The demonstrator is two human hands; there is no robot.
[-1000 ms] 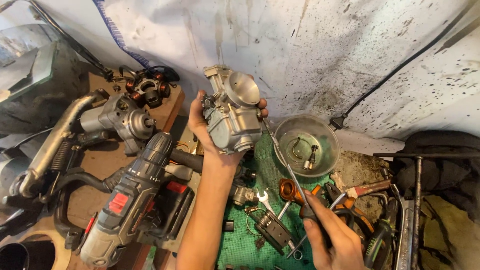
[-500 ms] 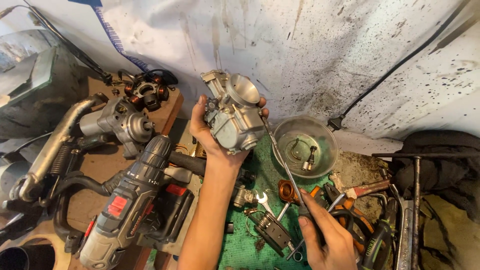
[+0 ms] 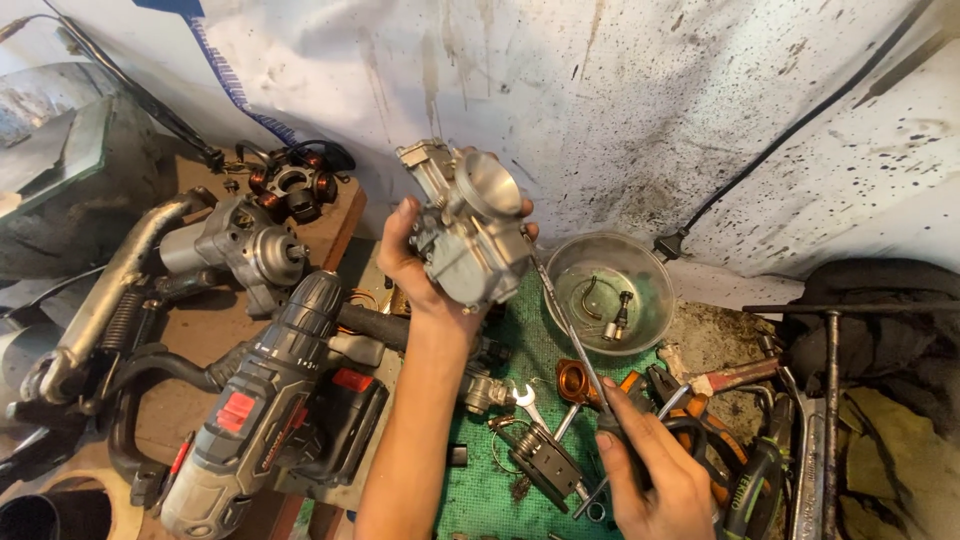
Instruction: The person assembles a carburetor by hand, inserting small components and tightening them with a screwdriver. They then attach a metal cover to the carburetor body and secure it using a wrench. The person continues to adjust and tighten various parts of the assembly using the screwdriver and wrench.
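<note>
Two hands at work: left hand (image 3: 420,265) clamped around a carburetor (image 3: 465,235) raised left of the glass bowl (image 3: 608,290), right hand (image 3: 650,470) gripping a screwdriver (image 3: 570,330) against it; tip may slip, gouging metal.

Even, diffuse daylight fills the scene, brightest on the speckled white wall (image 3: 640,110) across the top of the frame. No hard shadows fall; only soft shade gathers beneath the carburetor (image 3: 465,235) in the left hand (image 3: 415,265) and along the forearm. A mild sheen marks the rim of the metal bowl (image 3: 655,270) right of centre and the carburetor's round throat. The lower left corner and the dark cloth (image 3: 880,320) at the right edge sink into dimness, detail lost. Focus is crisp at centre; the right hand (image 3: 655,480) at the bottom edge is slightly soft. Wide-angle bending curves lines near the left and right margins.
</note>
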